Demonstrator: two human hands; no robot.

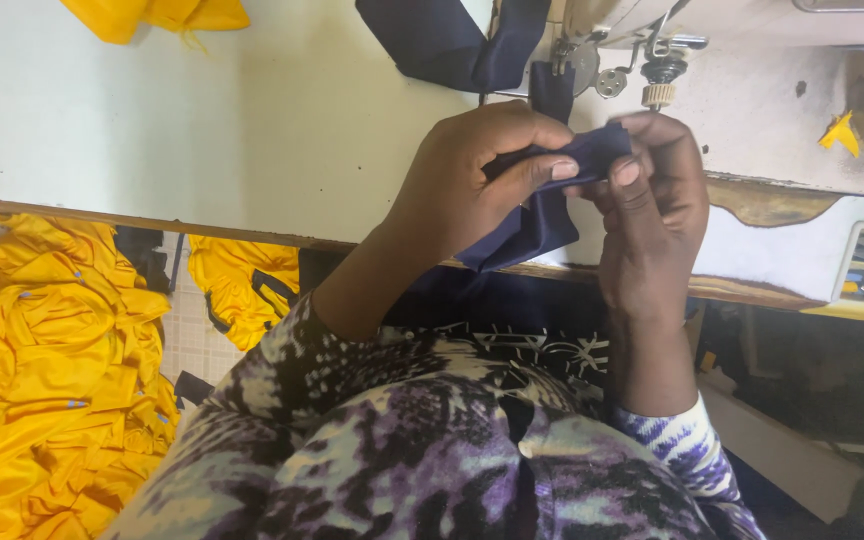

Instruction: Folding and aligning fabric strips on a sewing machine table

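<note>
Both hands are up in front of the sewing machine (652, 40), working on a strip of dark blue cloth (552, 190). The left hand (472, 175) is closed on the cloth, with the thumb pressed flat along the top of the fold. The right hand (657, 185) is closed on the other end, pinching it between thumb and fingers. The cloth sits between the two hands, just above the near edge of the pale surface (282, 140), and the loose part hangs down under the left hand. More of the same dark blue cloth (452, 40) lies farther back on the surface, by the machine.

It looks like the fold is being made or tidied. To do this well, the two edges should line up all the way along. The thumbs should press the fold flat so it does not slip. The cloth should be kept tight between the hands, but not pulled so hard that it stretches. The hanging part could twist, so it helps to keep it straight.

Yellow cloth (42, 380) is piled on the floor to the left, and more yellow cloth (152, 15) lies at the far side of the surface.
</note>
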